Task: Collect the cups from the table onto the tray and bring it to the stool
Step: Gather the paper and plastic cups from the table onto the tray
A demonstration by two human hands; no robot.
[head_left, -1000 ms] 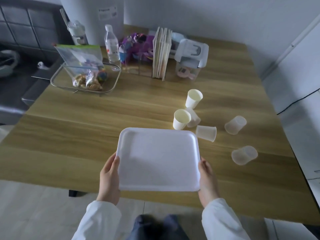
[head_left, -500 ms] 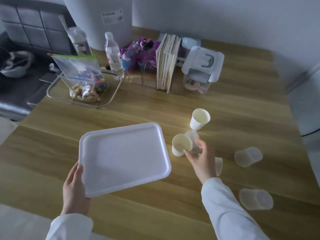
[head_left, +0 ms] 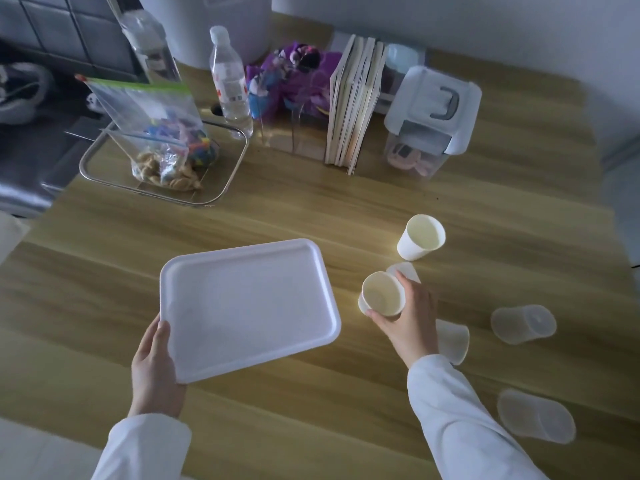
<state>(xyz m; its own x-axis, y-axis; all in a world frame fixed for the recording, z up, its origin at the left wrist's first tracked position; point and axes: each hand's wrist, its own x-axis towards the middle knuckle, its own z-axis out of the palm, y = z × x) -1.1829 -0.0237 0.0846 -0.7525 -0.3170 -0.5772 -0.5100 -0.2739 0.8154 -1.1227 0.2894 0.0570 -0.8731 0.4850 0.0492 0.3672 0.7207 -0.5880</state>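
- The right hand (head_left: pixel 408 318) pinched a paper cup (head_left: pixel 382 298) just right of the tray (head_left: pixel 247 306).
- The left hand (head_left: pixel 154 370) gripped the tray's near-left corner.

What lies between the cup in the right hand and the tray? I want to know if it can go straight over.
Nothing visible: only bare table separates the paper cup in the right hand from the empty tray.

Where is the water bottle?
The water bottle stands at the far left of the table, between the wire basket holding a snack bag and the purple toys.
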